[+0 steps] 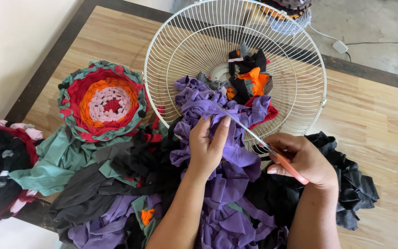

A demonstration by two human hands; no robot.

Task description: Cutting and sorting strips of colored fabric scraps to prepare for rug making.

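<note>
L hand (207, 146): fingers closed, pinching purple cloth strip (217, 110), held taut.
R hand (302, 159): fingers wrapped in orange-handled scissors (259, 140); blades on strip, partly hidden in folds.
Grille: 1 white wire fan guard (295, 92), scraps inside.
Mats: 1 round woven rag mat (104, 101); 2nd dark mat (1, 170) cut off at left.
Scrap pile: mixed, can't count.

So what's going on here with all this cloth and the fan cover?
A person is cutting purple cloth. The left hand pinches the fabric up, while the right hand works orange-handled scissors into it. The cloth spills over a white wire fan guard holding black, orange and red scraps. A finished round woven mat lies to the left on the wooden floor.
</note>
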